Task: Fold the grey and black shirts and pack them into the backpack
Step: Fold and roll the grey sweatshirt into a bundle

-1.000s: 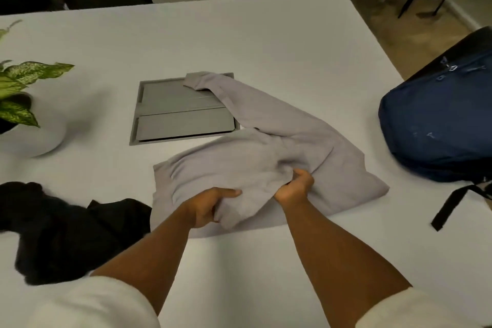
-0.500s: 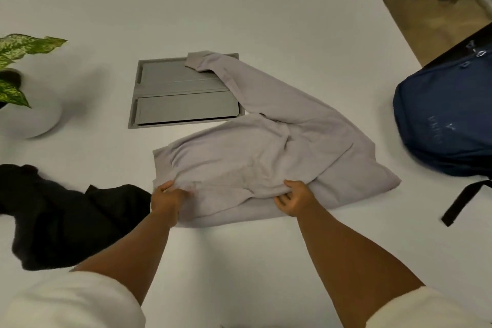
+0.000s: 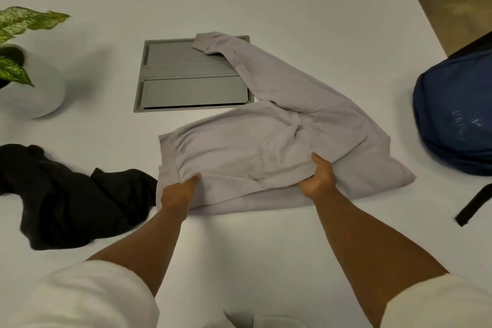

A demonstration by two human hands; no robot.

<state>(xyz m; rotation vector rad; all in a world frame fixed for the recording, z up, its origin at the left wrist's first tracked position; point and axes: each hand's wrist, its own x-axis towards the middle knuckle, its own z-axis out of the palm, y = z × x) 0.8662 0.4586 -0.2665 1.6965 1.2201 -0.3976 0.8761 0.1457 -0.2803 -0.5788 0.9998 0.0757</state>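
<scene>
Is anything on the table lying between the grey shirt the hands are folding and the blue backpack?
Nothing visible does. Bare white table separates the crumpled light grey fabric shirt from the dark blue backpack at the right edge. Whether the backpack is open cannot be told.

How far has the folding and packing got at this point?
Nothing is packed yet. In hand: the left hand and right hand both grip the near edge of the grey shirt, only partly folded, one sleeve trailing over the grey panel. Left: the black shirt lies crumpled, and the blue backpack holds neither shirt.
</scene>
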